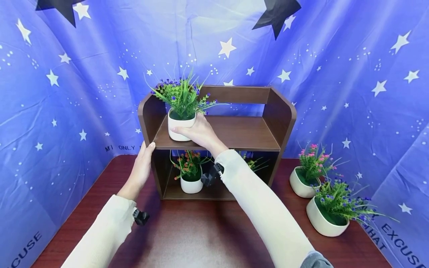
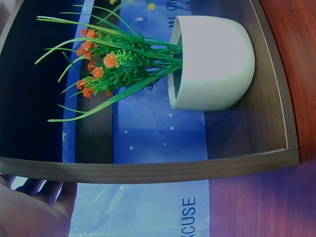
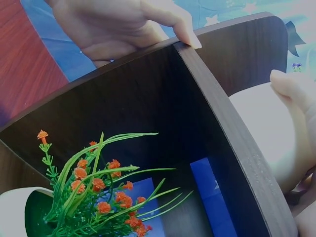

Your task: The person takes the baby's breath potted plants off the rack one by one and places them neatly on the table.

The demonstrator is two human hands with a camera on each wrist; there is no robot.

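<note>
My right hand (image 1: pixel 201 133) grips a white pot (image 1: pixel 177 124) of purple-flowered greenery at the left of the brown shelf unit's upper board (image 1: pixel 241 132); in the right wrist view its thumb lies on the pot (image 3: pixel 261 128). My left hand (image 1: pixel 140 169) holds the outer left side of the unit, its thumb on the front edge where the upper board meets the side panel. The left wrist view shows part of the left hand (image 2: pixel 37 210) against that panel (image 2: pixel 148 172). Below, a white pot (image 1: pixel 191 185) with orange flowers stands on the lower board.
Another plant (image 1: pixel 253 163) shows on the lower level, its pot hidden by my right sleeve. On the table's right side stand a pink-flowered pot (image 1: pixel 303 184) and a purple-flowered pot (image 1: pixel 326 219). A blue starry cloth (image 1: pixel 335 74) hangs behind and at both sides.
</note>
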